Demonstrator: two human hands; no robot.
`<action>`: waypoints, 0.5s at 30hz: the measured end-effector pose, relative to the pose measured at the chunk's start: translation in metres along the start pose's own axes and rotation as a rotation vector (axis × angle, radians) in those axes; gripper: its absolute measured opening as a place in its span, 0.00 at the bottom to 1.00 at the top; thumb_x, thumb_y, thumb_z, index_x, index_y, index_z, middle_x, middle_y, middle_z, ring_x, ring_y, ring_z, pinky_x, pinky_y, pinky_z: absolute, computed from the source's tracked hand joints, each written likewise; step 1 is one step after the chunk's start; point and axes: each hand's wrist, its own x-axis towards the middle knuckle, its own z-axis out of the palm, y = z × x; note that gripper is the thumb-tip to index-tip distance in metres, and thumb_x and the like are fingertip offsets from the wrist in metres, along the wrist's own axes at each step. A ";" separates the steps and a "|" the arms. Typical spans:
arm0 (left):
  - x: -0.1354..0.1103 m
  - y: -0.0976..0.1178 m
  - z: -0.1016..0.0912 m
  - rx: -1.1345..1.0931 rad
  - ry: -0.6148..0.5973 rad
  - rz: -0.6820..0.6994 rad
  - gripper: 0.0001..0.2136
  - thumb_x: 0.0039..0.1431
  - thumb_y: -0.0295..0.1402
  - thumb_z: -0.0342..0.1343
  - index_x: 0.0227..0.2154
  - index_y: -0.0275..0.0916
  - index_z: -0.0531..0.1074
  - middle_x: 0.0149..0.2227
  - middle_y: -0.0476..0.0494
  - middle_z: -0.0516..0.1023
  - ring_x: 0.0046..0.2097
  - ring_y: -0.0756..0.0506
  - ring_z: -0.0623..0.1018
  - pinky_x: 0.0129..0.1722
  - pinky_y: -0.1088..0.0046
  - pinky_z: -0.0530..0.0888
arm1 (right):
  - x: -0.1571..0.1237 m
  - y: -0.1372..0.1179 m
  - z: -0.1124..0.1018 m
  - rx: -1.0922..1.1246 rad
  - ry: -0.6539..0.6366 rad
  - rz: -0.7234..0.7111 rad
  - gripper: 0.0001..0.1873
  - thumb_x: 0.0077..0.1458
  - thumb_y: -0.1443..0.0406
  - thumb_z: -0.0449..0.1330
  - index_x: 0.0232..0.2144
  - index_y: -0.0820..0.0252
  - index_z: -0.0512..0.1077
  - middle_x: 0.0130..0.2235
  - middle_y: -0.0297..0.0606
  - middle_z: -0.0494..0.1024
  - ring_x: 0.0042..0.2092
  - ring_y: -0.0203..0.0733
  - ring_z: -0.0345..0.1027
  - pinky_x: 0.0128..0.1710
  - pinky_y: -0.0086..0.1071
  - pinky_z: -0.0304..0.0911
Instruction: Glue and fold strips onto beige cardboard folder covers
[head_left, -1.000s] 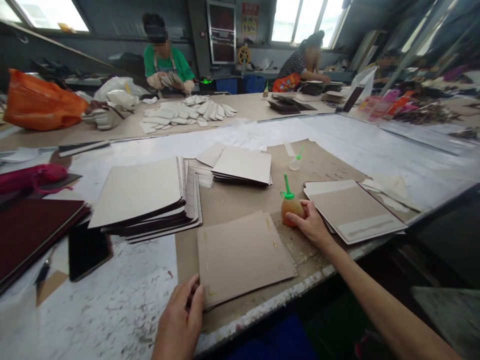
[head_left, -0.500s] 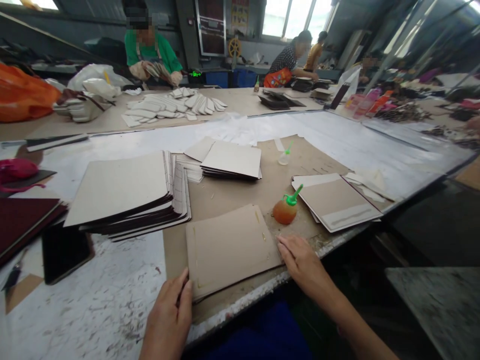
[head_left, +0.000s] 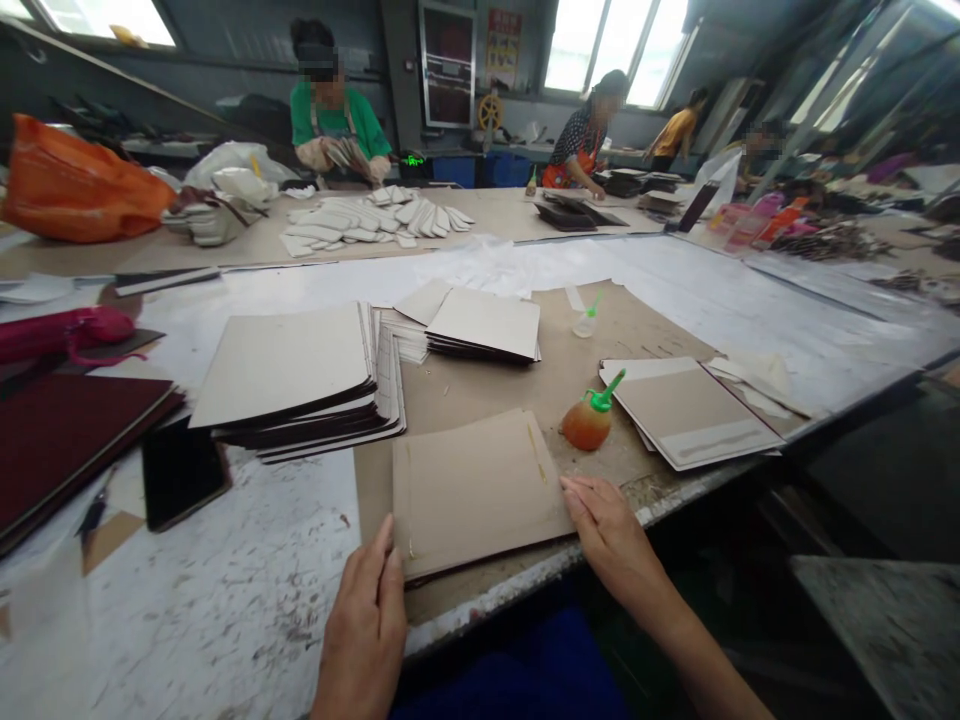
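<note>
A flat grey-brown board (head_left: 476, 490) lies in front of me on a brown cardboard mat (head_left: 465, 395), near the table's front edge. My left hand (head_left: 365, 625) rests flat with its fingertips against the board's near left corner. My right hand (head_left: 611, 530) lies flat at the board's right edge, fingers stretched out and touching it. Neither hand holds anything. An orange glue bottle with a green nozzle (head_left: 589, 420) leans on the mat just beyond my right hand.
Stacks of boards (head_left: 292, 375) (head_left: 487, 325) (head_left: 694, 410) lie left, behind and right. A small clear bottle (head_left: 585, 320) stands farther back. A black phone (head_left: 180, 470) and dark red covers (head_left: 67, 440) lie at left. Other people work at the far table.
My right hand let go of the orange glue bottle, which now leans over, and came down to the board's right edge. My left hand stayed at the left corner.
</note>
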 end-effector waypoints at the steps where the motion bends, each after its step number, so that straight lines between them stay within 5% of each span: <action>1: 0.000 0.002 -0.003 -0.015 0.004 -0.034 0.28 0.53 0.49 0.41 0.48 0.32 0.67 0.48 0.35 0.71 0.51 0.40 0.69 0.53 0.60 0.65 | 0.000 -0.001 -0.002 0.044 -0.019 0.022 0.19 0.60 0.62 0.44 0.43 0.64 0.72 0.40 0.47 0.73 0.45 0.47 0.64 0.49 0.43 0.59; 8: 0.004 0.006 -0.012 -0.365 -0.036 -0.474 0.33 0.35 0.54 0.57 0.45 0.38 0.68 0.35 0.44 0.76 0.42 0.41 0.74 0.45 0.65 0.70 | -0.001 -0.006 -0.021 0.231 -0.162 0.166 0.21 0.60 0.59 0.45 0.45 0.62 0.72 0.43 0.45 0.74 0.48 0.45 0.66 0.50 0.40 0.59; 15: 0.007 0.009 -0.008 -0.675 -0.149 -0.657 0.30 0.31 0.46 0.66 0.40 0.35 0.71 0.33 0.46 0.77 0.40 0.45 0.74 0.41 0.74 0.70 | 0.001 -0.001 -0.021 0.089 -0.140 0.069 0.21 0.58 0.61 0.45 0.43 0.65 0.73 0.37 0.46 0.74 0.42 0.47 0.67 0.45 0.42 0.62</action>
